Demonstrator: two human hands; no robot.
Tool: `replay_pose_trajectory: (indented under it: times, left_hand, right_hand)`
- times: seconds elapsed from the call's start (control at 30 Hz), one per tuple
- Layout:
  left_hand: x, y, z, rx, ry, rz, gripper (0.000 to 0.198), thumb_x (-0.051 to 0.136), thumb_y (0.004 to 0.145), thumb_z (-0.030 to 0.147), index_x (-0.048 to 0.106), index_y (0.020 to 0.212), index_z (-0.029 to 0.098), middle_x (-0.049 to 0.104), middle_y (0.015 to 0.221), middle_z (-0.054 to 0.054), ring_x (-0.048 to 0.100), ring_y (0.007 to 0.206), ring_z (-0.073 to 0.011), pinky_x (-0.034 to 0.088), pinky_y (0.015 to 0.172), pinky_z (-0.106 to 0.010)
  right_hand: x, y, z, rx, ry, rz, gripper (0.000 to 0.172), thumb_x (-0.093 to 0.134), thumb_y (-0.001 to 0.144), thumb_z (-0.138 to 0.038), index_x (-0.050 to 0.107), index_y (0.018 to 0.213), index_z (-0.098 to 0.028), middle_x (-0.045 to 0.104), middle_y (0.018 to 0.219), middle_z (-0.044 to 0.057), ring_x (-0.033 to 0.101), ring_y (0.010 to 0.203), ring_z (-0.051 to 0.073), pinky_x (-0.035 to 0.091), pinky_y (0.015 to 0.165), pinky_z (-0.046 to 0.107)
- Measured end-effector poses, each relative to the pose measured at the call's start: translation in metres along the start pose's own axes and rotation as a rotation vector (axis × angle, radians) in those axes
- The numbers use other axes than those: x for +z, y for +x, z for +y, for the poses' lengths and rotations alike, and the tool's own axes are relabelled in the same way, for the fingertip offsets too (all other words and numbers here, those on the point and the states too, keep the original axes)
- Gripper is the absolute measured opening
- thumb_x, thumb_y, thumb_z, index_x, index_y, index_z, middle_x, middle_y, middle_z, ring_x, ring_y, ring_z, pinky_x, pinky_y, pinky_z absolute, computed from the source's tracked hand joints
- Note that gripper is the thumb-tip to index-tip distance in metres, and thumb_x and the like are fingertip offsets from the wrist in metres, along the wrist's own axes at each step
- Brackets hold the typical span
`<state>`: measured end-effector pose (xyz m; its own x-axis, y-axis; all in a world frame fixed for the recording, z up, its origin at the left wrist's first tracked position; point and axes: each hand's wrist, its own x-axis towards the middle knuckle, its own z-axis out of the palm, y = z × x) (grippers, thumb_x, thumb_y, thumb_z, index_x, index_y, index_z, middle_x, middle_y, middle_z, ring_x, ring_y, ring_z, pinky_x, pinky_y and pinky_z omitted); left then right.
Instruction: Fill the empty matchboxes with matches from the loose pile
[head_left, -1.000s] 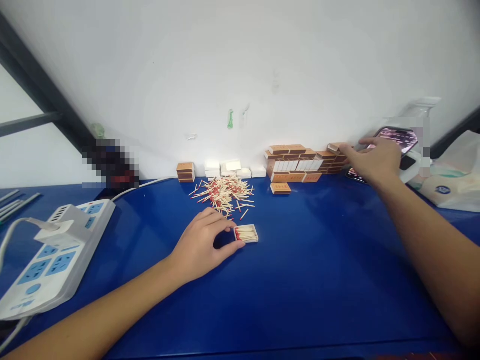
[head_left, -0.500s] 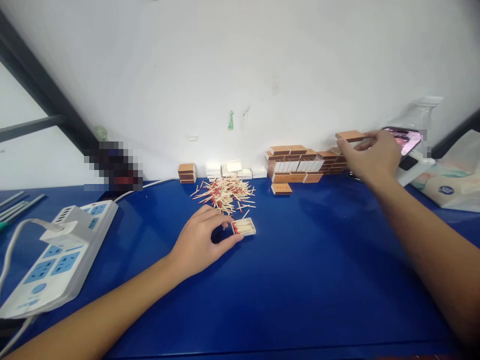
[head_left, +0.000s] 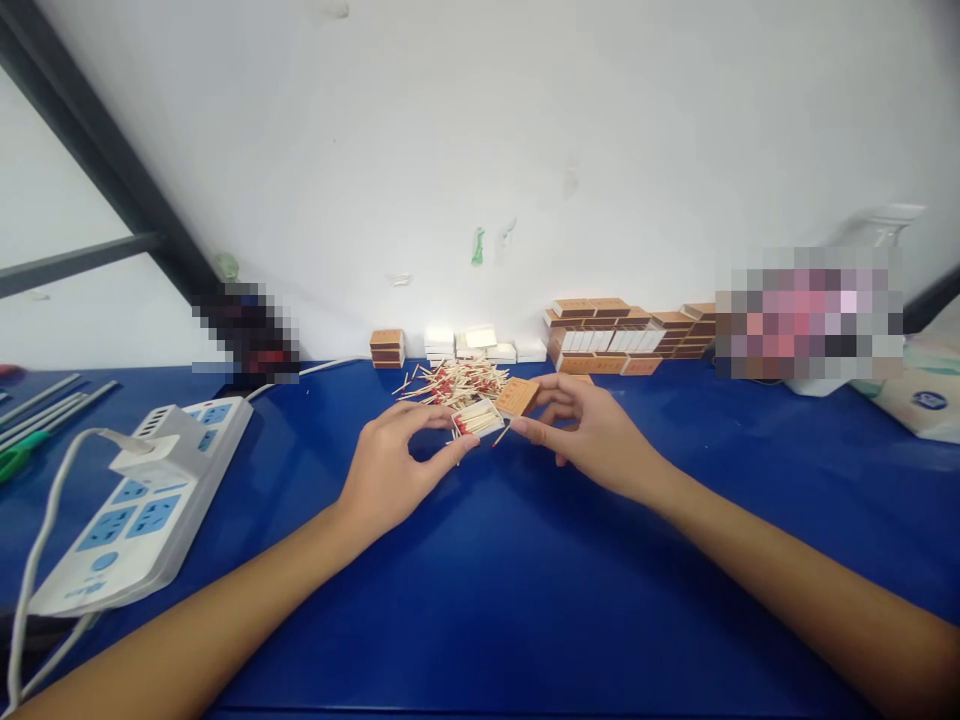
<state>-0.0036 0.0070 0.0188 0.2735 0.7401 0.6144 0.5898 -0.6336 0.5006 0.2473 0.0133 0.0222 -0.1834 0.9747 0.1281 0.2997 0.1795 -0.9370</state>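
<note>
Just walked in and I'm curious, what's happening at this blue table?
A person's left hand holds a match-filled tray, and the right hand holds an orange sleeve right beside it. Loose matches lie piled behind, with stacked matchboxes along the wall.

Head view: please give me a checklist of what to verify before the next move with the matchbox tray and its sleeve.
1. Left hand grips the tray of matches: ok.
2. Right hand grips the orange sleeve: ok.
3. Sleeve's open end faces the tray: cannot tell.
4. Red heads sit at one end of the tray: ok.
5. No match sticks out over the tray's edge: cannot tell.
</note>
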Motion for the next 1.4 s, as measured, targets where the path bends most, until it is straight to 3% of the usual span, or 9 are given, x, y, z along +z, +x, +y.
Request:
replay_pose_trajectory:
  times: [0.1, 0.23, 0.37, 0.6, 0.77, 1.0, 1.23, 1.4]
  left_hand:
    - [0.001, -0.001, 0.001, -0.012, 0.000, 0.006, 0.022, 0.082, 0.087, 0.040, 0.078, 0.100, 0.023, 0.081, 0.098, -0.004, 0.076, 0.094, -0.0243, 0.063, 0.090, -0.044]
    - [0.000, -0.002, 0.002, -0.027, 0.005, 0.026, 0.026, 0.083, 0.086, 0.040, 0.077, 0.104, 0.022, 0.082, 0.095, -0.003, 0.076, 0.095, -0.0242, 0.062, 0.090, -0.043]
    - [-0.001, -0.002, 0.003, -0.005, -0.004, 0.025, 0.023, 0.083, 0.086, 0.039, 0.078, 0.101, 0.022, 0.081, 0.096, -0.003, 0.076, 0.094, -0.0237, 0.062, 0.089, -0.043]
    - [0.000, -0.003, 0.004, 0.014, 0.012, -0.006, 0.020, 0.082, 0.087, 0.039, 0.078, 0.100, 0.023, 0.081, 0.100, -0.004, 0.075, 0.097, -0.0242, 0.063, 0.089, -0.043]
    - [-0.001, -0.003, 0.003, 0.018, 0.010, -0.007, 0.019, 0.082, 0.087, 0.038, 0.079, 0.098, 0.023, 0.081, 0.100, -0.004, 0.075, 0.096, -0.0241, 0.063, 0.089, -0.044]
    - [-0.001, -0.003, 0.004, 0.037, -0.019, -0.074, 0.020, 0.081, 0.089, 0.038, 0.078, 0.101, 0.022, 0.081, 0.103, -0.004, 0.076, 0.097, -0.0222, 0.063, 0.090, -0.039]
    - [-0.002, -0.004, 0.005, -0.005, -0.022, 0.007, 0.024, 0.083, 0.087, 0.041, 0.078, 0.102, 0.023, 0.081, 0.100, -0.002, 0.076, 0.096, -0.0227, 0.062, 0.090, -0.040]
    - [-0.003, -0.004, 0.008, -0.023, -0.022, 0.046, 0.025, 0.084, 0.086, 0.040, 0.079, 0.102, 0.023, 0.082, 0.097, -0.002, 0.076, 0.097, -0.0224, 0.062, 0.091, -0.038]
  right_hand:
    - [0.001, 0.000, 0.000, 0.019, 0.103, -0.019, 0.051, 0.083, 0.080, -0.054, 0.064, 0.115, -0.021, 0.073, 0.103, 0.010, 0.067, 0.075, 0.020, 0.051, 0.041, 0.026]
    - [0.002, -0.002, -0.002, 0.048, 0.241, 0.000, 0.045, 0.069, 0.090, -0.063, 0.070, 0.103, -0.020, 0.068, 0.076, 0.005, 0.064, 0.066, 0.017, 0.050, 0.044, 0.025]
    - [0.006, -0.003, -0.003, 0.064, 0.263, 0.040, 0.045, 0.072, 0.088, -0.063, 0.070, 0.097, -0.019, 0.067, 0.075, 0.004, 0.063, 0.063, 0.016, 0.048, 0.043, 0.025]
    - [0.009, -0.007, -0.005, 0.080, 0.287, 0.071, 0.066, 0.078, 0.084, -0.057, 0.052, 0.135, -0.023, 0.069, 0.073, -0.001, 0.063, 0.050, 0.015, 0.049, 0.040, 0.026]
    - [0.009, -0.006, -0.005, 0.075, 0.280, 0.018, 0.059, 0.072, 0.089, -0.057, 0.059, 0.134, -0.021, 0.068, 0.069, 0.000, 0.065, 0.054, 0.016, 0.049, 0.040, 0.025]
    - [0.012, -0.009, -0.004, 0.031, 0.229, -0.078, 0.063, 0.063, 0.097, -0.059, 0.047, 0.145, -0.022, 0.067, 0.070, -0.001, 0.064, 0.052, 0.016, 0.053, 0.043, 0.027]
    - [0.015, -0.018, -0.013, 0.031, 0.245, -0.136, 0.079, 0.054, 0.102, -0.059, 0.023, 0.165, -0.023, 0.067, 0.071, 0.000, 0.066, 0.054, 0.017, 0.056, 0.045, 0.029]
    - [0.013, -0.018, -0.015, -0.005, 0.268, -0.135, 0.077, 0.055, 0.103, -0.057, 0.031, 0.165, -0.019, 0.067, 0.072, 0.001, 0.068, 0.060, 0.017, 0.056, 0.045, 0.026]
